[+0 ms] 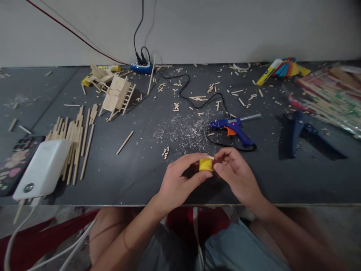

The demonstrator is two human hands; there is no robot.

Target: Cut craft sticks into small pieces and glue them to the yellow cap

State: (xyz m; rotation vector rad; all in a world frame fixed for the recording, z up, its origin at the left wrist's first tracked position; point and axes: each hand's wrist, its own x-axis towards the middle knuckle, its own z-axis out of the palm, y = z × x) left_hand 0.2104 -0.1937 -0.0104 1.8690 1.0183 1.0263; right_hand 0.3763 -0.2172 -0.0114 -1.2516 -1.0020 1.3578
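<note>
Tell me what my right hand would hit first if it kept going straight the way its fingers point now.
The right hand points left, fingertips touching the small yellow roll. That roll comes first, with the left hand gripping it from the other side. Depth is hard to judge here.

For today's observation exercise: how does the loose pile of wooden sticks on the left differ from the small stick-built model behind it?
The pile of wooden sticks lies flat and loose on the table; the stick model is joined into a tilted frame with ladder-like rungs. The pile's sticks are long and separate; the model's pieces form panels. The pile sits beside a white power bank; the model lies farther back. Both are pale wood.
</note>
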